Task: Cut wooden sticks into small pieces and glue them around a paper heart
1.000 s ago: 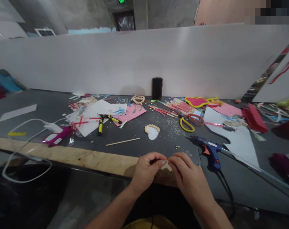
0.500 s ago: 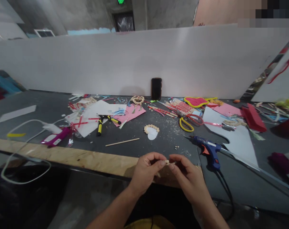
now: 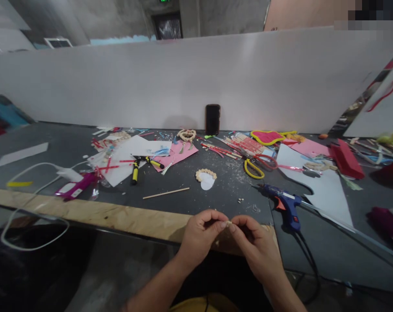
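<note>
Both hands meet at the table's front edge, fingertips pinched around a small pale beige piece [image 3: 228, 223], too small to make out fully. My left hand [image 3: 203, 234] grips it from the left between thumb and forefinger. From the right, my right hand [image 3: 253, 238] pinches the same piece. Beyond them lies a white paper heart [image 3: 207, 182] with small beige pieces [image 3: 203, 173] along its upper edge. A few tiny beige bits [image 3: 240, 200] lie beside it. To the right rests a blue glue gun [image 3: 287, 206] with a clear glue stick in its rear.
Left of the heart lies a thin wooden stick [image 3: 166, 193], with yellow-black pliers [image 3: 136, 172] behind it. Yellow-handled scissors [image 3: 254, 170] and white paper [image 3: 326, 195] lie right. A phone [image 3: 212, 119] leans on the white partition [image 3: 151, 86]. A white cable [image 3: 34, 249] hangs over the left edge.
The fingertips have drawn closer together around the small piece, with the right hand shifting slightly down and left. The things on the table stay where they were.
</note>
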Action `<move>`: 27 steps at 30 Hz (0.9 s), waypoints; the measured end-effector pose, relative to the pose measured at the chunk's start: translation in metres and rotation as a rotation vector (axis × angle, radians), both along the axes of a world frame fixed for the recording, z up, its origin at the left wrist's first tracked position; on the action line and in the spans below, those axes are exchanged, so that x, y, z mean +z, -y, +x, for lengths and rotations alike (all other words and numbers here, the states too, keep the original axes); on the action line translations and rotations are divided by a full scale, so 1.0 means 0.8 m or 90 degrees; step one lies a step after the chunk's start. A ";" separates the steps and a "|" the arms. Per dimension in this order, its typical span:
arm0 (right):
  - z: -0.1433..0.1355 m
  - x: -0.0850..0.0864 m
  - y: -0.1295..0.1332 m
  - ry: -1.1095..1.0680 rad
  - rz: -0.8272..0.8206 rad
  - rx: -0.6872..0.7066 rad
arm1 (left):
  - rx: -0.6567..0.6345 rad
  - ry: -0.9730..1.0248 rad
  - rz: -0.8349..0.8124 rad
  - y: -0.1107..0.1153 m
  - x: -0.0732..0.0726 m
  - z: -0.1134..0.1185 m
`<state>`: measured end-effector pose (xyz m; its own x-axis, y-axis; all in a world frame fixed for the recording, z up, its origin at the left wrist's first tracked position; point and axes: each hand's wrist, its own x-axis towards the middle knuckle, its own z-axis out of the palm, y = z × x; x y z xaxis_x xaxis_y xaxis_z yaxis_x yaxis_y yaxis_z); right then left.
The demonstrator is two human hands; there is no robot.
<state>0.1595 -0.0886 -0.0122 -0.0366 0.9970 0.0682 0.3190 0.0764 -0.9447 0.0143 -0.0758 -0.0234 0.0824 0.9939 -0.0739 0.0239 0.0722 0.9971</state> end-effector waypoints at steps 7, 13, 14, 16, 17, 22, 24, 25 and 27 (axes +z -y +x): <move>0.003 -0.007 0.001 -0.009 -0.015 0.012 | 0.005 -0.070 0.048 0.001 0.002 0.000; 0.002 -0.007 0.000 -0.035 -0.025 0.009 | 0.008 -0.046 0.043 0.003 0.001 0.000; 0.002 -0.005 0.000 -0.039 -0.025 0.006 | 0.005 -0.026 0.033 0.003 0.000 0.000; 0.003 -0.002 0.000 -0.037 -0.019 -0.004 | -0.002 -0.002 0.018 0.003 -0.002 0.000; 0.003 0.000 0.000 -0.031 -0.012 -0.009 | -0.004 -0.004 0.017 0.003 -0.002 0.000; 0.002 0.002 0.002 0.000 0.001 -0.013 | -0.007 -0.052 0.030 0.003 -0.002 0.000; 0.001 0.001 0.003 -0.009 -0.005 -0.011 | -0.009 -0.051 0.028 0.002 -0.001 0.000; 0.001 0.000 0.003 -0.016 -0.008 -0.011 | -0.008 -0.050 0.027 0.002 -0.001 0.000; 0.000 -0.002 0.003 -0.026 -0.018 -0.011 | -0.006 -0.051 0.028 0.002 -0.001 0.000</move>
